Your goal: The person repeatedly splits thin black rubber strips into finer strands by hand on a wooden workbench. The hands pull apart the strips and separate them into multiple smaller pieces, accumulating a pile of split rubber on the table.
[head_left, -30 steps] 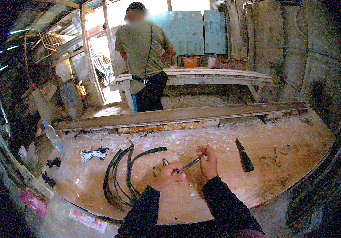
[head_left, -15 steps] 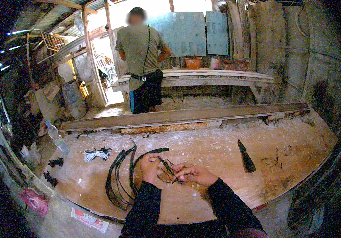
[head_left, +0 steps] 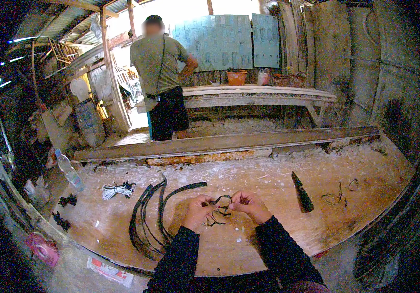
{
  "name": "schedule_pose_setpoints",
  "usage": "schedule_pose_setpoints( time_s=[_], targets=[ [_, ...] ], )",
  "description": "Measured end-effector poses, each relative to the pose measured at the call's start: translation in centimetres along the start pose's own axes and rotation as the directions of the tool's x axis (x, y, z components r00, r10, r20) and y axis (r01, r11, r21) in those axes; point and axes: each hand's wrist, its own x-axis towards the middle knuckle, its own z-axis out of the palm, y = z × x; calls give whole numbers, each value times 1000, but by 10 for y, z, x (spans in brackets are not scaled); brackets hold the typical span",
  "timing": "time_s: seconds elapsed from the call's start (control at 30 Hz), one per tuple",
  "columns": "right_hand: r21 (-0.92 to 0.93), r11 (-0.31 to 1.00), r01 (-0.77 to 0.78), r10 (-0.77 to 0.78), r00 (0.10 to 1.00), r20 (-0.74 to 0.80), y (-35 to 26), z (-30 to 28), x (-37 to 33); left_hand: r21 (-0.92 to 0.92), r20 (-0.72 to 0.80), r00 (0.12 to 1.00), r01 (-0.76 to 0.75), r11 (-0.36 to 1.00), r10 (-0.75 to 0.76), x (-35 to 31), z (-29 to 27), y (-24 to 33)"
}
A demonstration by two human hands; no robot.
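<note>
My left hand (head_left: pixel 197 213) and my right hand (head_left: pixel 252 208) are close together above the middle of the wooden tabletop. Between their pinched fingertips runs a thin dark strip (head_left: pixel 224 197), bent into a small loop. More thin dark pieces (head_left: pixel 213 219) hang or lie just below the fingers; which, I cannot tell. Beside my left hand, several long black strips (head_left: pixel 162 207) lie curved on the wood. A dark tapered thing (head_left: pixel 302 193), like a sheathed blade, lies to the right of my right hand. Farther right are thin loose loops (head_left: pixel 334 198).
At left are a bundle of white cord (head_left: pixel 117 190), two small black bundles (head_left: pixel 67 200) and a clear plastic bottle (head_left: pixel 68 168). A raised board (head_left: pixel 249 141) edges the table's far side. Beyond it a person (head_left: pixel 158 73) stands by a bench (head_left: pixel 263 99) holding an orange pot (head_left: pixel 236 77).
My right hand has moved right and up, apart from the left, and the thin strip now loops between them. The left hand shifted slightly right. The person behind has stepped left.
</note>
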Motion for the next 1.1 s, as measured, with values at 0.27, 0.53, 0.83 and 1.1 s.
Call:
schedule_pose_setpoints(
  time_s=[0.27,0.53,0.83,1.1],
  targets=[
    [-314,942,115,-214,930,-299,25,-13,13,85,330,913,-282,956,240,-15,14,21],
    [-659,710,250,-598,707,-376,24,-15,17,-290,493,867,81,954,76,-23,21,29],
    [-427,894,137,-281,913,-295,29,-13,15,-2,-184,978,-101,995,99,-1,-5,13],
    [-115,993,-4,40,948,316,2,9,0,147,-434,857,-237,960,278,11,-17,-6]
  ],
)
